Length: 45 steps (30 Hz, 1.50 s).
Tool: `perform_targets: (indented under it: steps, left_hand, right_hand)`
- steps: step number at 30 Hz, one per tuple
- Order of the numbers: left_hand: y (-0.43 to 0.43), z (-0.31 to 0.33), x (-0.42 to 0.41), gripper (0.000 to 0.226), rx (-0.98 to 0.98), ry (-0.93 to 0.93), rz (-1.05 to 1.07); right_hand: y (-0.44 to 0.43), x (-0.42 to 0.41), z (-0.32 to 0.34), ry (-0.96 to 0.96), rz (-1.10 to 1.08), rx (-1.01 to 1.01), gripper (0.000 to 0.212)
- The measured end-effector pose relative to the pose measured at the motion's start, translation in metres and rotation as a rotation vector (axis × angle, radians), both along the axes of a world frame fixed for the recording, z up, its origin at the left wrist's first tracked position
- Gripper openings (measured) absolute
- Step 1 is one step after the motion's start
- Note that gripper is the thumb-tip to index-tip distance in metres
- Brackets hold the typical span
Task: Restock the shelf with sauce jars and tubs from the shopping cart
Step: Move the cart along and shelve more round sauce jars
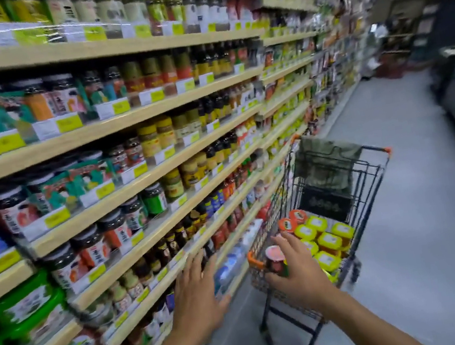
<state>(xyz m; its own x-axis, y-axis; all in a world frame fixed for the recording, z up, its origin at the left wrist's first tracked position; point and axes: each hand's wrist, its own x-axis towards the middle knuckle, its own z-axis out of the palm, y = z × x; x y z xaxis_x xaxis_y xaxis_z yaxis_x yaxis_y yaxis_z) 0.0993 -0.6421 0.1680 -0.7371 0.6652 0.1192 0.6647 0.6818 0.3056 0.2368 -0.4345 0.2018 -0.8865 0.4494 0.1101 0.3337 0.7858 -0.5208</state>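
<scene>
The right hand (299, 275) grips a seemingly upright pink-lidded jar (275, 258) at the near corner of the shopping cart (374, 149); the shelf (144, 182) lies leftward, nearer the spread-fingered, empty left hand (197, 293).

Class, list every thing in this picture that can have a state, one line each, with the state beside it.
left hand: open, fingers spread, holds nothing, near a lower shelf edge
right hand: grips the jar
jar: lid on, upright, held at the cart's near corner
shopping cart: partly loaded
yellow-lidded tubs: closed, stacked in the cart
orange-lidded jars: closed, in the cart
shelves: stocked
</scene>
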Motion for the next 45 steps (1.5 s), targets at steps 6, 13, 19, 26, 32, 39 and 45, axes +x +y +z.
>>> perform_targets:
  steps: [6, 13, 19, 26, 32, 39, 45]
  left_hand:
    - [0.102, -0.037, -0.008, 0.091, -0.055, -0.033, -0.172]
    - [0.209, -0.067, -0.050, 0.085, -0.082, -0.187, -0.270]
    - [0.280, -0.092, -0.109, 0.080, -0.150, -0.298, -0.311]
    - [0.331, -0.120, -0.150, 0.080, -0.241, -0.483, -0.284]
    - [0.366, -0.157, -0.178, 0.082, -0.287, -0.564, -0.207]
    - [0.407, -0.206, -0.201, 0.082, -0.419, -0.623, -0.039]
    - [0.442, -0.244, -0.214, 0.094, -0.609, -0.672, 0.059]
  right_hand:
    - [0.080, 0.033, -0.026, -0.083, -0.202, -0.033, 0.086]
    - [0.175, 0.016, -0.058, -0.142, -0.294, -0.076, 0.077]
    - [0.245, -0.030, -0.070, -0.261, -0.293, -0.100, 0.075]
    - [0.302, -0.077, -0.101, -0.392, -0.258, -0.108, 0.075]
    - [0.352, -0.130, -0.143, -0.534, -0.138, -0.119, 0.085]
    - [0.421, -0.202, -0.195, -0.684, 0.144, -0.103, 0.086]
    - [0.462, -0.264, -0.244, -0.748, 0.331, -0.042, 0.099]
